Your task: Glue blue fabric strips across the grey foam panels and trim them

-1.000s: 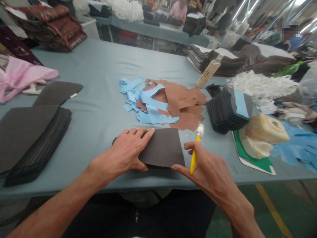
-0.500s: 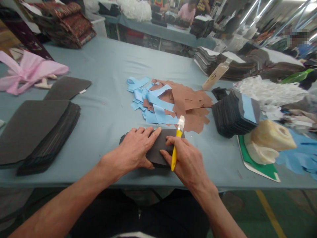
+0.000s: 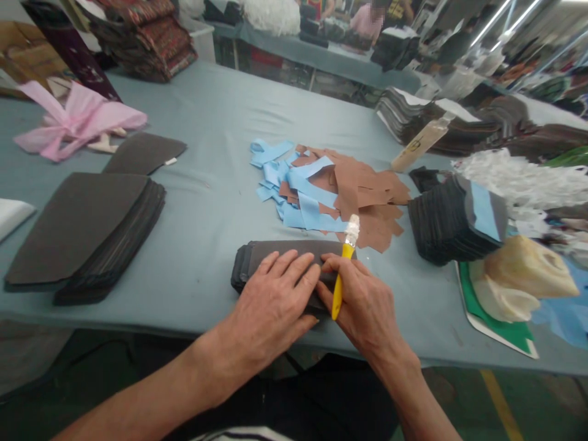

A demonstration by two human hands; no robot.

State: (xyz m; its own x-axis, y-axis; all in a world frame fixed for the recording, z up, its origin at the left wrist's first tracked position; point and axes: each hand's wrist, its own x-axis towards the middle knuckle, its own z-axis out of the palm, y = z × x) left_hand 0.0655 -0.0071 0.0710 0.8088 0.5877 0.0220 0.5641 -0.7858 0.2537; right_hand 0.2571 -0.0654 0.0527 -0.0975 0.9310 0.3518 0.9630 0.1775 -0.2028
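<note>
A stack of dark grey-brown fabric pieces (image 3: 257, 248) lies at the front of the table. Across its top my left hand (image 3: 280, 294) rests flat, fingers stretched out and thumb toward the front edge. My right hand (image 3: 362, 291) is closed round a yellow-handled brush (image 3: 339, 288), its whitish, crusted bristles pointing up and away from me. The fingertips of that hand also touch the stack's right part, close to my left fingers. Both hands cover much of the stack. Just beyond it are brown strips (image 3: 367, 184) and light blue strips (image 3: 312, 211) in a loose pile.
Larger dark pieces (image 3: 78, 226) are stacked at left, near a pink cloth (image 3: 82, 116). To the right stand another dark stack (image 3: 445, 220), a stained cream block-shaped container (image 3: 528, 269) on a green board (image 3: 496, 324), and a clear bottle (image 3: 420, 144). People work at a far table.
My left hand has slid right and nearer to me across the stack, baring its left end. The right hand still holds the brush. The whole view has shifted somewhat.
</note>
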